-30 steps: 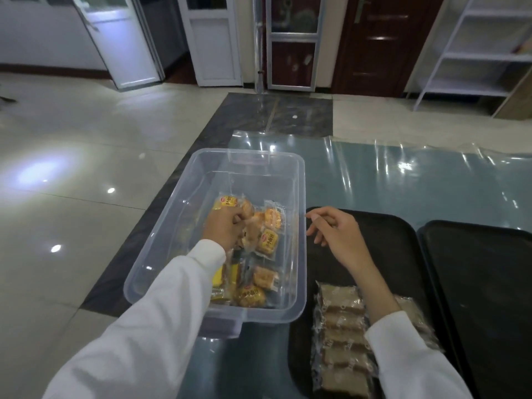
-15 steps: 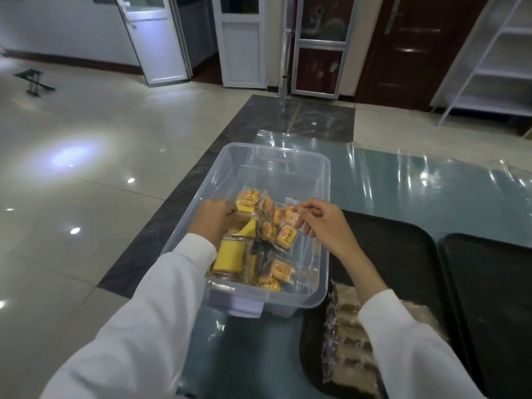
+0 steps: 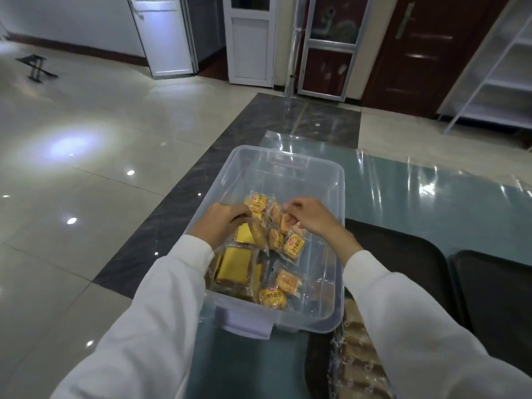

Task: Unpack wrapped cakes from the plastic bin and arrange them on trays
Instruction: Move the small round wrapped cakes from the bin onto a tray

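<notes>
Both hands (image 3: 227, 223) (image 3: 309, 216) gripping cake pkts (image 3: 293, 245) in bin (image 3: 339, 180), teal tbl (image 3: 431, 205), tiled floor (image 3: 86, 125), doors (image 3: 249, 38).

head cam only, no second view to overlap | we looked forward and down from head height | close over the clear bin (image 3: 339, 180) on the table edge | both sleeves entered from the bottom | floor and doors (image 3: 249, 38) filled the far field
</notes>
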The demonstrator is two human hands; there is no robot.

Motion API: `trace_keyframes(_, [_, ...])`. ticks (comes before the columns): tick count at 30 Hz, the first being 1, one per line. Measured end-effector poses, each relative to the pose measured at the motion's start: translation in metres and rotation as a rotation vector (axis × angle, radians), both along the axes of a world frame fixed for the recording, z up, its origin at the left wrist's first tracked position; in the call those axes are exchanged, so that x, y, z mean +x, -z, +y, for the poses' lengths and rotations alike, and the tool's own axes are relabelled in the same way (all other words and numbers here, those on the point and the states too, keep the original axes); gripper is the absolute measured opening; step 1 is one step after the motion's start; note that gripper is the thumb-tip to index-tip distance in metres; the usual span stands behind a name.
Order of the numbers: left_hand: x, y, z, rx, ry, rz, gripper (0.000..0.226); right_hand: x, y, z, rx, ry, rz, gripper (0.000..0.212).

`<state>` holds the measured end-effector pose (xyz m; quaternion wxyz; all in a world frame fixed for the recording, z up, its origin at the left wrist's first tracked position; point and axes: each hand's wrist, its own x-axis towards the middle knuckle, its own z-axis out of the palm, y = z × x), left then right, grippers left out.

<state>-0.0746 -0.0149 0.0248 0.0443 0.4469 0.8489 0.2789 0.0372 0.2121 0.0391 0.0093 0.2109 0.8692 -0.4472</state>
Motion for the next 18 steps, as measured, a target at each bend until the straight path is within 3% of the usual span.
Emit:
trace_keyframes(5, [-0.009, 0.006, 0.002, 0.106, 0.067, 0.012, 0.006, -0.043, 0.009, -0.004, -0.061, -0.170, -0.047, 0.033])
trace_keyframes(8, [-0.012, 0.004, 0.003, 0.187, 0.088, 0.010, 0.009, -0.057, 0.014, -0.002, -0.248, -0.265, -0.129, 0.037])
trace_keyframes(14, [-0.018, -0.003, 0.003, 0.309, 0.042, -0.012, 0.018, -0.071, 0.027, 0.013, -0.434, -0.139, -0.162, 0.014])
trace_keyframes(18, [-0.018, 0.003, 0.009, 0.353, -0.058, -0.203, 0.017, -0.069, 0.026, 0.016, -0.482, -0.048, -0.086, 0.007])
